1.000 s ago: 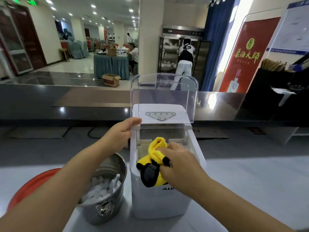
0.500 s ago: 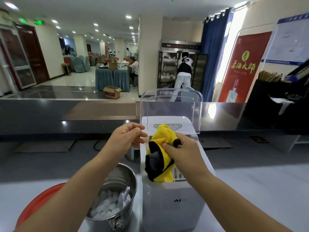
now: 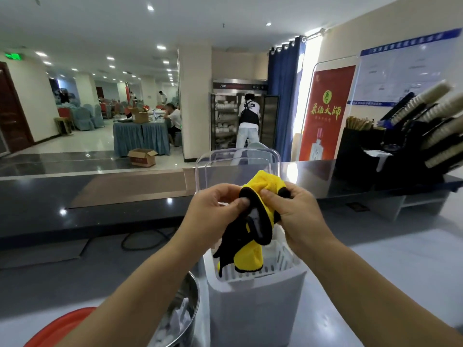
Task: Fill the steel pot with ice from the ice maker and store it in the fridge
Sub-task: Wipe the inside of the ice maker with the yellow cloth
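Holding a yellow-black cloth (image 3: pixel 250 255) w/ both hands over the ice maker (image 3: pixel 255 311). L hand (image 3: pixel 213 211) pinches the cloth's black edge btwn thumb & forefinger. R hand (image 3: pixel 300 216) has its fingers curled round the bunched yellow top. Cloth hangs down, and its lower end reaches the maker's white slotted basket (image 3: pixel 285 259); I can't tell if it touches. Clear lid (image 3: pixel 225 159) stands raised behind my hands. Pot (image 3: pixel 193 304) sits on the grey counter (image 3: pixel 375 271) just left of the maker; touching or not, I can't tell. Ice (image 3: pixel 172 324) shows inside it, partly hidden by my L forearm. Red tub (image 3: pixel 60 329) at lower left, beside the pot.
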Tool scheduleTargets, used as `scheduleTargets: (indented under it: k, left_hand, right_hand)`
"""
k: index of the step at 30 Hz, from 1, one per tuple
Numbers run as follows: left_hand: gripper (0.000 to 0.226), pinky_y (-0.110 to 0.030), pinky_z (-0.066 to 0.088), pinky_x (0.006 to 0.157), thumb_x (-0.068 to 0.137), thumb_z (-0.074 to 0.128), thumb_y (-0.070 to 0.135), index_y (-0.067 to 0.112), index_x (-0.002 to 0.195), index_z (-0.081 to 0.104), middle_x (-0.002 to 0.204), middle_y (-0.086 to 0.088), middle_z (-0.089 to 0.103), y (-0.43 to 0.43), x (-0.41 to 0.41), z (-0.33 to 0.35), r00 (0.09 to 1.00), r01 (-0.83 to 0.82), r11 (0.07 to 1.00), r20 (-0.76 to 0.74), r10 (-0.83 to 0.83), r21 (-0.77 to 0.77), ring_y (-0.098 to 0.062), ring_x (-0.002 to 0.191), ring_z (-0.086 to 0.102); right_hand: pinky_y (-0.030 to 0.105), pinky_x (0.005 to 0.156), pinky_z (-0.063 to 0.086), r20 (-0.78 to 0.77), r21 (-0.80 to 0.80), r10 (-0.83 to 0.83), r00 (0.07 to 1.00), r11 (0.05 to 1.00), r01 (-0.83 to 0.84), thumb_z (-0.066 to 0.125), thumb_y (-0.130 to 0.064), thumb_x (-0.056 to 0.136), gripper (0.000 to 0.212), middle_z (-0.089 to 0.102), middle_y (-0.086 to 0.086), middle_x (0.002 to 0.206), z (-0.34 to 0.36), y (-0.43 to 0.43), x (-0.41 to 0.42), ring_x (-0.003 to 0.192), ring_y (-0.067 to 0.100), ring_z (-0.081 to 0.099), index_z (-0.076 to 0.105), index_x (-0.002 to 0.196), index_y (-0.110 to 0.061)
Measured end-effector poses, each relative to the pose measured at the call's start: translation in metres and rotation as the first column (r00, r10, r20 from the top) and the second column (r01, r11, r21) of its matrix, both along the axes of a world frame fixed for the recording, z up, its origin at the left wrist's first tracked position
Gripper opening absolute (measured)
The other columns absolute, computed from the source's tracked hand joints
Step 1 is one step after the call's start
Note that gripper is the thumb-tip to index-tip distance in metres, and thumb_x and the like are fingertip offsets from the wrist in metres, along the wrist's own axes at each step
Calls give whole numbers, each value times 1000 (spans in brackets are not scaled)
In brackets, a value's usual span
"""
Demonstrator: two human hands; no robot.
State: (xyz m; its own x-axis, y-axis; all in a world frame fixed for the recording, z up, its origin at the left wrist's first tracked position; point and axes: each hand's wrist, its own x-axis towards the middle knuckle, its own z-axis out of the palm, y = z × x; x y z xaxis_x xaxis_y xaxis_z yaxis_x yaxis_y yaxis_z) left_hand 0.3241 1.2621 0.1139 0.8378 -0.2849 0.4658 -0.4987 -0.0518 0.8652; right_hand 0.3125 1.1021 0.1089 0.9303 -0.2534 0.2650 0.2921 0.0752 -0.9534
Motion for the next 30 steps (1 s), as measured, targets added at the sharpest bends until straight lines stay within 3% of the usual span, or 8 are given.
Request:
scheduleTargets:
  k: [4, 8, 11, 15, 19, 24, 28, 30]
  left_hand:
    - [12, -17, 50, 59, 91, 57, 4, 9, 85, 66, 71, -1, 65, -11, 3, 12, 997, 81, 995, -5, -81, -58, -5, 64, 61]
    - [15, -18, 46, 56, 92, 57, 11, 17, 82, 65, 64, 7, 63, -27, 9, 28, 993, 118, 992, 13, -119, 38, -4, 60, 56]
    - [17, -30, 47, 66, 91, 60, 14, 22, 78, 67, 72, 0, 65, -48, 8, 41, 990, 131, 988, 50, -135, 78, -12, 69, 58]
    - [22, -24, 44, 58, 91, 60, 17, 25, 71, 65, 63, 8, 61, -80, -1, 59, 988, 125, 990, 79, -130, 70, -7, 60, 54]
    - [18, -30, 44, 61, 91, 60, 20, 19, 73, 65, 69, -5, 60, -117, -8, 72, 986, 126, 990, 99, -132, 62, -15, 64, 54]
    - [22, -26, 46, 55, 90, 61, 22, 23, 68, 65, 57, 8, 60, -161, -13, 68, 992, 103, 992, 62, -108, 77, -8, 56, 55]
    - [21, -23, 47, 55, 89, 61, 24, 21, 68, 63, 62, 4, 62, -193, -15, 58, 996, 44, 988, 74, -56, 147, -7, 58, 57]
    - [20, -21, 45, 54, 88, 61, 23, 17, 70, 63, 64, 2, 60, -212, -18, 52, 995, 17, 981, 89, -35, 195, -6, 56, 54]
  right_hand:
    - [41, 92, 52, -4, -48, -77, 997, 996, 76, 77, -19, 77, 56, 65, 6, 116, 5, -24, -8, 106, 23, 63, 53, 127, -19]
    - [45, 95, 51, -49, -77, -65, 997, 995, 61, 80, -38, 62, 74, 62, 9, 121, 10, -48, -17, 109, 25, 62, 52, 129, -21]
    - [44, 90, 54, -45, -76, -57, 997, 996, 54, 78, -39, 66, 64, 67, 10, 113, 14, -63, -26, 104, 27, 65, 57, 123, -18]
    - [40, 83, 57, -35, -31, -35, 999, 999, 34, 72, -39, 73, 48, 72, 10, 104, 21, -87, -36, 97, 25, 69, 63, 113, -14]
    - [38, 82, 55, -95, -82, -8, 995, 997, 0, 65, -39, 81, 34, 71, 9, 103, 25, -117, -45, 95, 24, 67, 65, 104, -14]
    - [28, 69, 50, -210, -456, -74, 975, 889, -31, 56, -50, 86, 35, 66, 1, 93, 29, -157, -58, 84, 17, 62, 61, 102, -19]
    - [22, 72, 51, 74, -452, -153, 985, 876, 170, 55, -58, 75, 44, 62, -2, 93, 32, -182, -68, 84, 13, 59, 56, 101, -22]
    - [17, 67, 46, 146, -564, -163, 976, 797, 217, 65, -56, 71, 50, 54, -9, 92, 36, -190, -73, 78, 5, 51, 51, 106, -23]
